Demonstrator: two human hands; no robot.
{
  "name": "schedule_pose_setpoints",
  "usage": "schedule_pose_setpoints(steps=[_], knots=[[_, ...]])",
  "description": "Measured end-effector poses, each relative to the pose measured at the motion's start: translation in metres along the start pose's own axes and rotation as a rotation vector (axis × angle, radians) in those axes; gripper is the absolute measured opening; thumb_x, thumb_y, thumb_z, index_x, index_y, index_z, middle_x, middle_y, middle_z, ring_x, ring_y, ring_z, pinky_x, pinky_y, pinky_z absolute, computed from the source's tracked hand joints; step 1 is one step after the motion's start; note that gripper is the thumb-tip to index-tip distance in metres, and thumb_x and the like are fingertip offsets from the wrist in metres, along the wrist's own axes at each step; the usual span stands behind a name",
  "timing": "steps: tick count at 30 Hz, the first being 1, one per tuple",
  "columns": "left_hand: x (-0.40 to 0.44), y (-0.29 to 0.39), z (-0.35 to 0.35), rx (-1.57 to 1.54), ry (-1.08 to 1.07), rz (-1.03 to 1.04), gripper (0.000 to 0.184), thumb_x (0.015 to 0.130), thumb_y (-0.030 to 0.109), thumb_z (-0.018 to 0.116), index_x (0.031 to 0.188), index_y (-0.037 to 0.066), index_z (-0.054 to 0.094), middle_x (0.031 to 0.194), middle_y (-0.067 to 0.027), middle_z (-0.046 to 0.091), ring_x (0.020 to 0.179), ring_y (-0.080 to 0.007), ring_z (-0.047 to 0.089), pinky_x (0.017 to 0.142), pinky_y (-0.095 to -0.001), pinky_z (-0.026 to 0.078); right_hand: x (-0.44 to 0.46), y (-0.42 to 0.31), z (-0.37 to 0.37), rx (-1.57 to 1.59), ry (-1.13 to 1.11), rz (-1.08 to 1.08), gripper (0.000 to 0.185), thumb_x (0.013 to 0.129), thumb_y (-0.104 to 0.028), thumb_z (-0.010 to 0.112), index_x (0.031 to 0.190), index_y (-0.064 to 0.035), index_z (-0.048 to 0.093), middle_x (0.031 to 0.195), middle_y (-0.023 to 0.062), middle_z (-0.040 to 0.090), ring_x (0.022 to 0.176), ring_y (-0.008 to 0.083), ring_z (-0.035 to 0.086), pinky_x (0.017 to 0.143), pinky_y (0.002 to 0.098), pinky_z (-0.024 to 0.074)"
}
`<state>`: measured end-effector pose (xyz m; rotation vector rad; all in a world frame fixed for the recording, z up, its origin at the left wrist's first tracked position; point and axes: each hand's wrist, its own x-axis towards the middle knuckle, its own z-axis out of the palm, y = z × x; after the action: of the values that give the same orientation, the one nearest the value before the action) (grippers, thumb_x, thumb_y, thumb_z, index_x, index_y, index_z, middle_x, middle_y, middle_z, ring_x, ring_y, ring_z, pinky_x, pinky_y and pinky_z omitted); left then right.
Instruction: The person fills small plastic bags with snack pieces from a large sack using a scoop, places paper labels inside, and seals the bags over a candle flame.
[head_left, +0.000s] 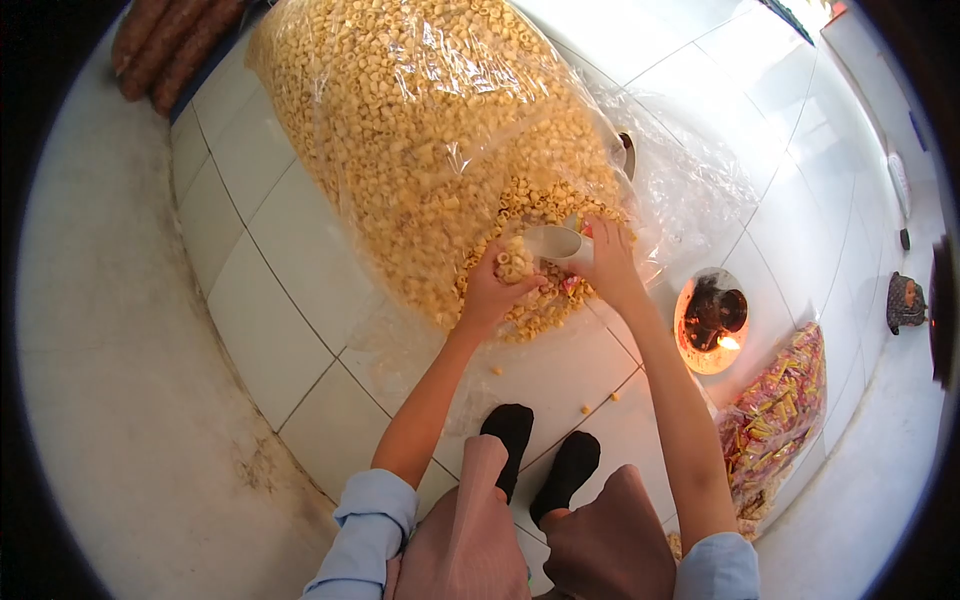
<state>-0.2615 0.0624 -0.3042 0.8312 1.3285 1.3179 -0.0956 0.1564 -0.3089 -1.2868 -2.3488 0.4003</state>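
Over a white tiled floor, a person's two bare hands work at the near end of a large clear plastic bag full of small golden ring-shaped snacks. The left hand has its fingers closed around a small bundle of these snacks, which looks to be in clear plastic. The right hand has its fingers clamped on a white cup, which lies tilted just beside the bundle, between the two hands. Loose snacks spread beneath both hands, with a small red packet among them, and a few single pieces lie nearer the person's black socks.

To the right, a plate carries a dark can and a small burning flame. Near it, against the wall side, rests a clear bag of red and yellow packets. Long reddish-brown things lie at the upper left. Light blue sleeves are pushed up to the elbows.
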Motion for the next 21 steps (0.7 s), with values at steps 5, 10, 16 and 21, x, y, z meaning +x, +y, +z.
schedule_pose_setpoints(steps=[5,10,16,21], knots=[[0.001,-0.011,-0.011,0.065,0.066,0.053,0.050,0.069,0.014,0.075,0.109,0.000,0.047,0.088,-0.0054,0.059,0.078,-0.0100,0.059,0.068,-0.0234,0.049,-0.013,0.009,0.006,0.059,-0.135,0.032,0.060,0.063,0.001,0.065,0.118,-0.0020,0.042,0.114,0.0138,0.045,0.112,0.0325,0.038,0.094,0.0380,0.0338],[-0.001,-0.016,-0.022,0.062,0.152,0.004,0.047,0.071,0.014,0.073,0.107,-0.001,0.047,0.087,-0.0058,0.060,0.078,-0.0103,0.059,0.068,-0.0237,0.049,-0.005,0.016,-0.019,-0.164,0.053,0.017,0.061,0.058,0.006,0.062,0.116,-0.0022,0.044,0.114,0.0137,0.045,0.112,0.0333,0.038,0.095,0.0391,0.0336],[-0.002,-0.004,-0.021,0.092,0.147,0.004,0.046,0.070,0.017,0.074,0.104,-0.001,0.048,0.086,-0.0059,0.061,0.077,-0.0105,0.059,0.067,-0.0233,0.049,-0.016,0.002,0.008,0.025,-0.035,-0.178,0.054,0.060,0.010,0.056,0.112,-0.0027,0.046,0.114,0.0122,0.044,0.111,0.0328,0.038,0.093,0.0370,0.0370],[0.000,-0.012,-0.027,0.177,0.164,0.053,0.044,0.069,0.018,0.075,0.100,0.000,0.049,0.085,-0.0057,0.061,0.076,-0.0102,0.059,0.066,-0.0234,0.048,-0.014,0.001,0.012,0.335,-0.170,-0.078,0.057,0.054,0.004,0.067,0.108,-0.0044,0.050,0.112,0.0121,0.048,0.109,0.0312,0.041,0.093,0.0388,0.0353]])
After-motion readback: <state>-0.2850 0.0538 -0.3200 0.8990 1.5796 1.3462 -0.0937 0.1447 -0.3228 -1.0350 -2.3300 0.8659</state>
